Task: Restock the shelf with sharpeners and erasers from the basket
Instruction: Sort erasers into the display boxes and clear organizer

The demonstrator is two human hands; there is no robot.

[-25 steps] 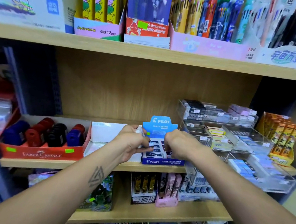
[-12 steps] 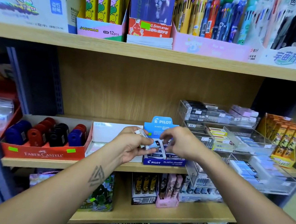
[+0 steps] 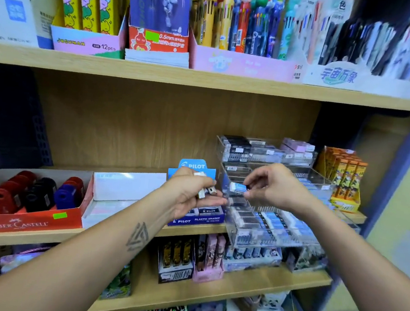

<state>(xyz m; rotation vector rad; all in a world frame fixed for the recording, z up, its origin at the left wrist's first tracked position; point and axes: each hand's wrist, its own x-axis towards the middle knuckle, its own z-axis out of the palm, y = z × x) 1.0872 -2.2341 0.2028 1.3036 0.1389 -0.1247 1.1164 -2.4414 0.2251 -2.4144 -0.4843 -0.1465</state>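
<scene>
eraser sorting at the middle shelf: one piece lifted, more in reserve

right hand [image 3: 274, 187]: i see the thumb and forefinger pinching a small blue-and-white sleeved eraser [image 3: 238, 187], held in the air just in front of the clear acrylic tiered display tray [image 3: 321, 184]; it touches nothing else.

left hand [image 3: 192, 194]: palm turned up, fingers curled round a small clutch of white-and-dark erasers [image 3: 204, 193]; exact count too blurred for me to tell. it hovers just above the blue pilot cardboard eraser box [image 3: 196, 221], which sits on the light wooden middle shelf [image 3: 116, 232].

surroundings: lower tier of the tray already holds rows of blue and black sleeved erasers [image 3: 262, 223]. to the left, a plain white flat carton [image 3: 128, 185], then a red faber-castell cardboard tray [image 3: 24, 223] of blue, red and black barrel sharpeners [image 3: 37, 197].

basket: not in view.

step in hand, by my reckoning: sorting erasers piece by piece from the left hand into their matching slots; restock partway along.

next move, as i judge it: carry the pinched eraser over the tray wall, lay it flat among like-coloured pieces, let go, return to the left palm for another.
</scene>
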